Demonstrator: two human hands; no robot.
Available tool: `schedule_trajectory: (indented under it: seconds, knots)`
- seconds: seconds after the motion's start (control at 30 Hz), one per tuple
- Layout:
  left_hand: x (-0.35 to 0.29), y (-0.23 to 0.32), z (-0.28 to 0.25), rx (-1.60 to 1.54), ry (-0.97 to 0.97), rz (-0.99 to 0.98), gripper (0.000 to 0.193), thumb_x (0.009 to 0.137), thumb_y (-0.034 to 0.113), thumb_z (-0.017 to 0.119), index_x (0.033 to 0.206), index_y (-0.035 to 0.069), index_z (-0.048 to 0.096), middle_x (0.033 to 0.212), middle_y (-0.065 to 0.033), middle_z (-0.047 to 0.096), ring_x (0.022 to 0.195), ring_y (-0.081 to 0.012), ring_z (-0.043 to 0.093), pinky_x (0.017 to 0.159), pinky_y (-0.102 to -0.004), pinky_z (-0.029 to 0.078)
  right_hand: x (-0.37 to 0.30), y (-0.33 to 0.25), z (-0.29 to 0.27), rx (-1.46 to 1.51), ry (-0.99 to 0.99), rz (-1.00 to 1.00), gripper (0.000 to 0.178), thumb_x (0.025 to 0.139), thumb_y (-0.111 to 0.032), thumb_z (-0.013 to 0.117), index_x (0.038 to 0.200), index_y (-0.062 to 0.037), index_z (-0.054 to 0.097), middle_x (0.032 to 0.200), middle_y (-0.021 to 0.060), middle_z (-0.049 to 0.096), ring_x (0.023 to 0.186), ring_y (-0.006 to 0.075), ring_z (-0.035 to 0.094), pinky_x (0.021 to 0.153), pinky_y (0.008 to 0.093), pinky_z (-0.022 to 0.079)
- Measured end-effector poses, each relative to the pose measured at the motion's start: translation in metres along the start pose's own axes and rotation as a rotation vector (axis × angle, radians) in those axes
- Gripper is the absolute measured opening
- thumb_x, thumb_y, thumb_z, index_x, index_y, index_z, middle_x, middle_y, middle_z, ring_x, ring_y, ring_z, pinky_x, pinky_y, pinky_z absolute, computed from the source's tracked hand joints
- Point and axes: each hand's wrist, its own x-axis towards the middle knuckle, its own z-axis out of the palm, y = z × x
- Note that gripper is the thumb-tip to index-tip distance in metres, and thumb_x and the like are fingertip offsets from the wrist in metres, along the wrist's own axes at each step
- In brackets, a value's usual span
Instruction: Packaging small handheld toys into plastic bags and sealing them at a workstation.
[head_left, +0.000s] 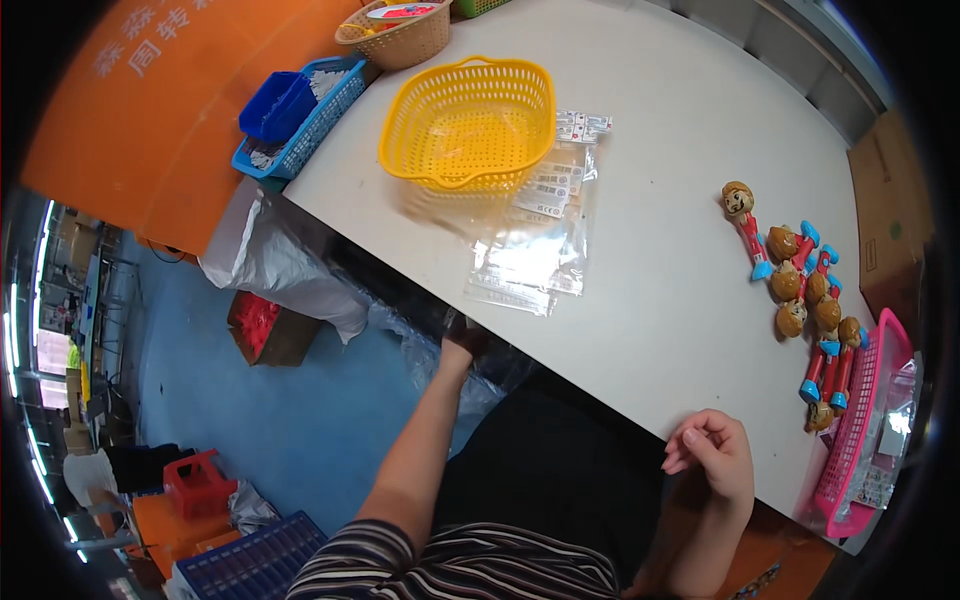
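Observation:
My left hand reaches in under the front edge of the table; its fingers are hidden in the dark there. At the table's front edge on the right, my right hand hovers with loosely bent fingers, and nothing shows in it. Clear plastic bags with printed cards lie flat on the table, partly beneath a yellow basket. Farther right lie several doll-shaped toys with brown heads, red bodies and blue feet. One such toy lies a little apart from the group.
A pink basket holding plastic packs stands at the right edge, near a cardboard box. At the far left are a blue basket with a dark blue bin and a tan basket. Below stands a carton with red contents.

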Motion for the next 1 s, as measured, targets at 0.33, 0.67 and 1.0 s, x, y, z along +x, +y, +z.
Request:
schedule_trajectory:
  seconds: [0.33, 0.67, 1.0]
  knots:
    - [0.066, -0.107, -0.032, 0.757, 0.205, 0.116, 0.032, 0.086, 0.007, 0.062, 0.118, 0.003, 0.059, 0.121, -0.0131, 0.064, 0.104, -0.0256, 0.064, 0.086, -0.0333, 0.052, 0.005, -0.001, 0.016, 0.034, 0.054, 0.006, 0.014, 0.096, -0.009, 0.054, 0.090, 0.0031, 0.059, 0.080, 0.0130, 0.066, 0.063, 0.0178, 0.067, 0.056, 0.0264, 0.057]
    - [-0.180, 0.147, 0.025, -0.622, 0.019, -0.151, 0.037, 0.086, -0.009, 0.063, 0.118, 0.004, 0.049, 0.103, -0.0072, 0.061, 0.092, -0.0188, 0.064, 0.081, -0.0323, 0.056, 0.030, 0.088, 0.149, -0.068, -0.154, -0.041, 0.055, 0.087, -0.008, 0.072, 0.133, 0.0052, 0.046, 0.111, 0.0154, 0.064, 0.089, 0.0132, 0.067, 0.077, 0.0241, 0.054]
    - [-0.201, 0.156, 0.016, -0.659, -0.247, -0.005, 0.058, 0.087, -0.003, 0.064, 0.137, 0.008, 0.038, 0.119, -0.0111, 0.058, 0.111, -0.0224, 0.059, 0.095, -0.0387, 0.050, 0.035, 0.093, 0.148, 0.428, -0.266, 0.138, 0.026, 0.096, -0.017, 0.059, 0.115, 0.0009, 0.059, 0.093, 0.0098, 0.068, 0.082, 0.0145, 0.066, 0.069, 0.0261, 0.053]
